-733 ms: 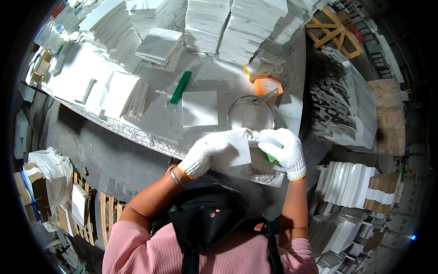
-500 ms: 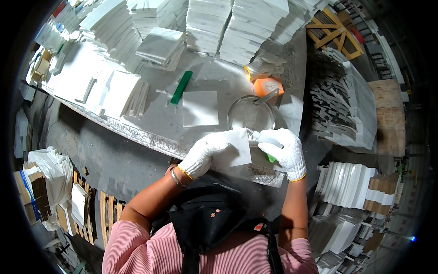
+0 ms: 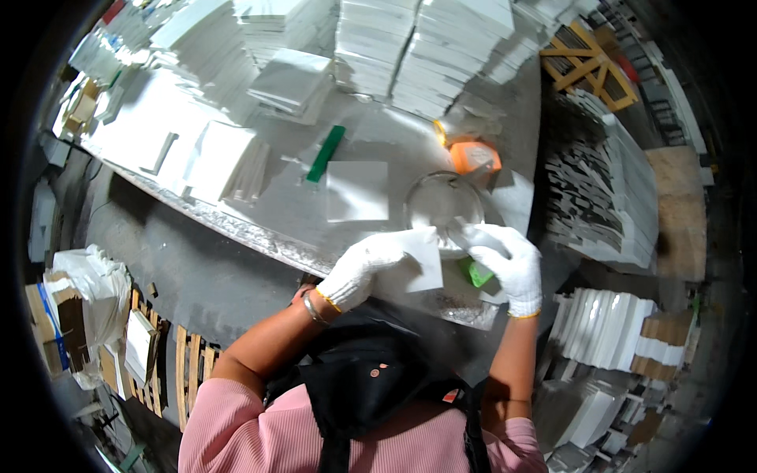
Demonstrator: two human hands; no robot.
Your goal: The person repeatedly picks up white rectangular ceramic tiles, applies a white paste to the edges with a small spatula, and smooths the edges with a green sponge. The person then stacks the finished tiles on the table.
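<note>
Table (image 3: 290, 206) in a cluttered shop, tile stacks (image 3: 374, 59) at its far side, prob. to keep the near edge for handwork. L hand (image 3: 356, 270) pinches a tile (image 3: 426, 264) by its left side, thumb & fingers clamped, prob. leaving the right edge exposed to R hand (image 3: 512, 266). R fingers curl by the bowl's (image 3: 408, 206) near rim; blurred, can't tell if gripping. L forearm slants in, R near-vertical.

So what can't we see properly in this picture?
In the head view:
Left hand: some fingers hidden behind the tile.
Right hand: blur hides whether it grips anything.
Green thing: partly covered by the right hand.
Orange box: print blurred.
Back stacks: cut off by the top edge.
</note>
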